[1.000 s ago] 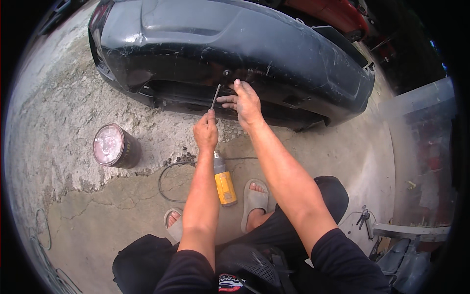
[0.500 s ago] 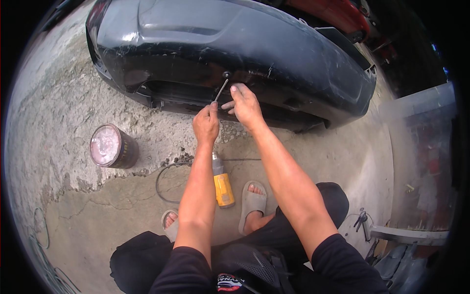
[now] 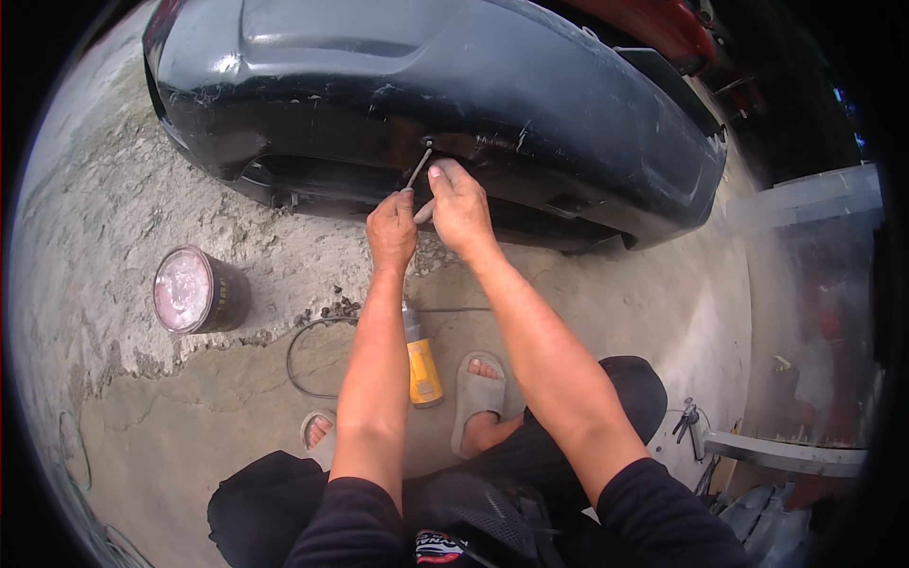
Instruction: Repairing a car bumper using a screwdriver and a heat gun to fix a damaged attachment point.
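Head view shows a thin metal tool (image 3: 419, 166) set with its tip against the lower lip of a black car bumper (image 3: 530, 85) lying on the concrete floor (image 3: 123, 218) at the far middle of the scene. The left hand (image 3: 391, 230) has its fingers closed around the tool's near end. The right hand (image 3: 459, 204) sits just right of it, its fingers curled against the bumper's edge beside the tool; whether they pinch anything cannot be told. Below the lip the bumper's dark opening runs left and right. Between the forearms, nearer the person, a yellow-handled tool (image 3: 422, 364) lies on the floor by a grey sandal (image 3: 476, 398), with a loop of black cable (image 3: 303, 346) to its left. Well apart to the left stands a round tin (image 3: 197, 291) with a pale pinkish top, its contents hidden; bare floor surrounds it.
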### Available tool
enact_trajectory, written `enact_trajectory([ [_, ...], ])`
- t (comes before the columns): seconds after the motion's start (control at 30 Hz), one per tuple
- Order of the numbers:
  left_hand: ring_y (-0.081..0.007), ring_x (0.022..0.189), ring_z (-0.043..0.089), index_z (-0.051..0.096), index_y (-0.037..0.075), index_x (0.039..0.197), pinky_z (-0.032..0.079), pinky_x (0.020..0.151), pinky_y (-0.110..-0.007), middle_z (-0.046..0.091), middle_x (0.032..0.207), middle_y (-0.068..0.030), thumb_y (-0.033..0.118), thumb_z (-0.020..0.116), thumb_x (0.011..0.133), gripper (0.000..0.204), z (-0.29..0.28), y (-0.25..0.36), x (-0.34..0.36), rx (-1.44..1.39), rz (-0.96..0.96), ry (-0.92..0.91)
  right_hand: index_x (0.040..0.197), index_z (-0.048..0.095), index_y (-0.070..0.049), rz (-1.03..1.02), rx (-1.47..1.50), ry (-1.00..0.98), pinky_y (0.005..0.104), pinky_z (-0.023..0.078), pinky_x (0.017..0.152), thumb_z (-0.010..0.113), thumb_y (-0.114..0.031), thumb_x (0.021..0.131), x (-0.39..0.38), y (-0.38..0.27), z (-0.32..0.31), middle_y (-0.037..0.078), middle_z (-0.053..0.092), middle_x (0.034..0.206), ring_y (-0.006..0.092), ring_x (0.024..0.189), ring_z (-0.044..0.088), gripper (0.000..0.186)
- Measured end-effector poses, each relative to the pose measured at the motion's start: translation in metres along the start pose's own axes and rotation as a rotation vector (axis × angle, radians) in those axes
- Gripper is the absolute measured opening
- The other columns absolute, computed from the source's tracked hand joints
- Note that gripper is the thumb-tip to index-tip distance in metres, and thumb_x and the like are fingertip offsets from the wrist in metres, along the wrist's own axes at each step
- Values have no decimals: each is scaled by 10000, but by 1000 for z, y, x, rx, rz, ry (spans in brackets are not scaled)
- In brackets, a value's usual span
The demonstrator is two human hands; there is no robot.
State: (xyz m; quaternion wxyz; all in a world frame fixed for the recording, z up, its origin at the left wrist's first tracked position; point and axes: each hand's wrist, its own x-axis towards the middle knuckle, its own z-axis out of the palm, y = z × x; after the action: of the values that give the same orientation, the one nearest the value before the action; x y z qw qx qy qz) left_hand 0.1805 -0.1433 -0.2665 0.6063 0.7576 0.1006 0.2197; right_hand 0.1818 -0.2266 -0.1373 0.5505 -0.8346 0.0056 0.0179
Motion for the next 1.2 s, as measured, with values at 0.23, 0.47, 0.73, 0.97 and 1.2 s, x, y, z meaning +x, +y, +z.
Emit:
enact_trajectory([
  [0.23, -414, 728, 606, 648, -13, 850, 469, 668, -446, 629, 777, -207, 409, 510, 1014, 473, -3, -6, 3, -62, -24, -48, 1096, 591, 36, -57, 12, 3, 339, 526, 616, 510, -257, 1023, 2, 4, 7, 159, 652, 829, 201, 582, 689, 313],
  [0.47, -331, 745, 650, 684, -3, 932, 496, 707, -406, 674, 824, -207, 423, 521, 1017, 464, -1, -8, 3, -104, -64, -63, 1129, 577, 42, -95, -73, 51, 345, 527, 645, 538, -272, 1011, 10, 23, 13, 159, 666, 924, 199, 592, 687, 337],
  [0.73, -309, 789, 662, 676, -39, 944, 499, 745, -402, 690, 852, -217, 407, 504, 1029, 486, -4, -11, 2, -104, -41, -73, 1304, 534, 36, -163, -112, 42, 341, 547, 748, 566, -226, 990, -9, 17, 1, 204, 632, 1199, 219, 765, 721, 410],
  [0.97, -292, 707, 604, 641, -20, 833, 474, 689, -384, 642, 764, -162, 401, 483, 1036, 493, -6, -2, -19, -96, -19, -52, 1389, 517, -35, -233, -473, -251, 389, 520, 918, 561, -287, 993, -34, -16, -70, 173, 589, 1331, 289, 1027, 674, 471],
  [1.2, -427, 763, 575, 561, 4, 779, 448, 673, -477, 566, 752, -195, 380, 515, 1010, 444, 18, 25, -55, 62, 155, -175, 1361, 558, -58, -171, -961, -499, 412, 507, 965, 567, -328, 997, -59, -18, -205, 186, 614, 1305, 319, 1113, 648, 453],
])
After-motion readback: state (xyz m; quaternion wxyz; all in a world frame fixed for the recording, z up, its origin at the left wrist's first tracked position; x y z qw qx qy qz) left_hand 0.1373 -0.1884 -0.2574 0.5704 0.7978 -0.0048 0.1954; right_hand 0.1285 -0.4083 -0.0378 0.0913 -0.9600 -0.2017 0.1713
